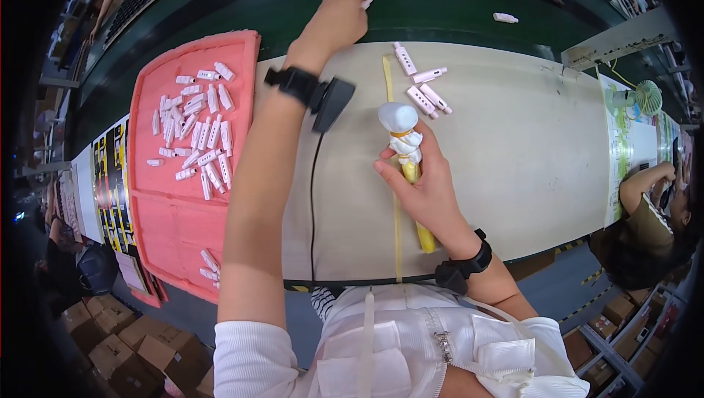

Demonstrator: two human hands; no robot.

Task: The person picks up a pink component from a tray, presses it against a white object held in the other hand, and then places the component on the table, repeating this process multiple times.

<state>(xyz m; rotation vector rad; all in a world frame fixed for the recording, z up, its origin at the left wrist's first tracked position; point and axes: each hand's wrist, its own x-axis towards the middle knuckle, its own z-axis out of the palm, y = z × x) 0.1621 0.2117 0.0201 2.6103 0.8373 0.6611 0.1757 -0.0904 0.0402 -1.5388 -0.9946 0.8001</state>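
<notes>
My left hand (339,20) reaches over the dark green belt at the far side, its fingers closed on a small pale pink piece (367,4), mostly hidden by them. My right hand (429,185) is wrapped round a yellow-handled tool (426,240). The tool's upper part is bound in white wrapping and ends in a rounded, pale bluish-white head. Just beyond that head, several pale pink stick-shaped pieces (430,75) with dark marks lie on the beige table mat (528,156). Black straps sit on both my wrists.
At left, a pink foam-lined tray (176,222) holds many similar pieces. Another pink piece (505,17) lies on the green belt (440,2). A black cable (314,200) crosses the mat. Cardboard boxes (139,347) stand lower left; another person (645,215) sits at right.
</notes>
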